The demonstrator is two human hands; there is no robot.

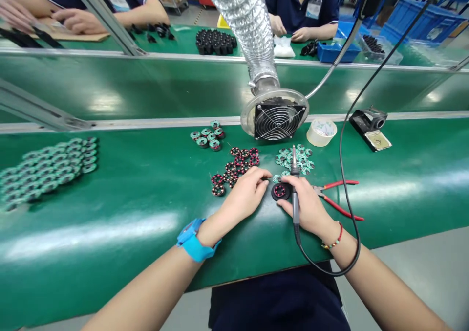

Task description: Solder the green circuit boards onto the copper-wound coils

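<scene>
My right hand (309, 205) is closed around a soldering iron (295, 209), its tip pointing away from me. The thumb and a finger of that hand also rest at the edge of a round black holder (274, 194). In this holder sits a ring-shaped wound coil core (280, 190) in pink and black. Just left of it, my left hand (246, 194) has its thumb and fingers drawn together; whatever is between them is too small to make out. Loose wound cores (238, 161) lie beyond my left hand, and small green circuit boards (302, 156) are heaped past the holder.
Red-handled pliers (339, 205) lie right of my right hand. A fume extractor fan (280, 121) hangs above; a tape roll (321, 132) and iron stand (372, 125) are behind. Green-topped cores (208, 136) and rows (47, 169) sit left. The iron's cable (340, 147) loops right. Two people work opposite.
</scene>
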